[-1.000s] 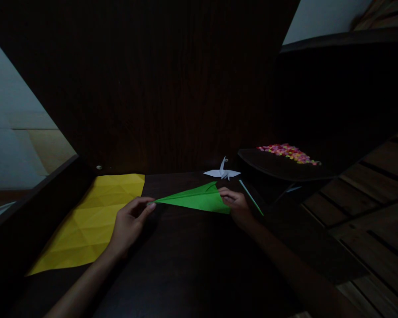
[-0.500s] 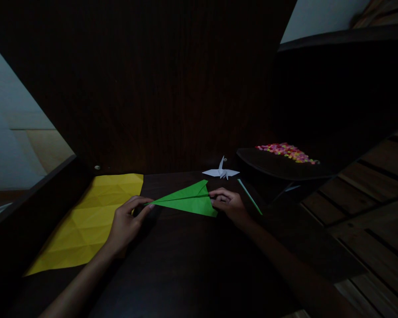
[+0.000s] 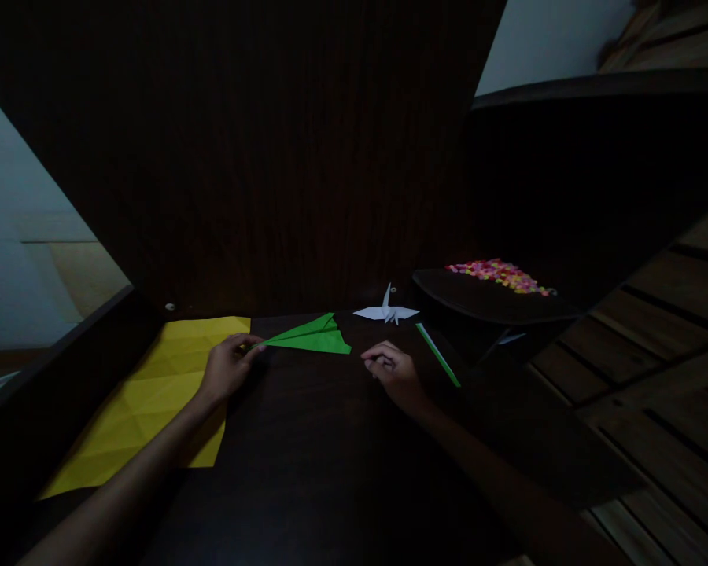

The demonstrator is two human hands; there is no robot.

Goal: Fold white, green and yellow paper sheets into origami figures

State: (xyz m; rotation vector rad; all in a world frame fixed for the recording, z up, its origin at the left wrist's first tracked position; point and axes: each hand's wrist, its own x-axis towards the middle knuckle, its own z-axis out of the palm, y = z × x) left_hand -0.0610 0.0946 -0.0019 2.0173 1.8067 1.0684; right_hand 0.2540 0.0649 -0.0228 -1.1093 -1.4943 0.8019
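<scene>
Green triangular folded paper sits over the dark wooden surface, left hand clamped on its tip. Right hand: grip together, clear of it. Advised: steady tip, align edges.

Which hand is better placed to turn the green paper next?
The left hand, probably: it pinches the green paper at its narrow tip, while the right hand sits off the wide end, not touching it.
</scene>
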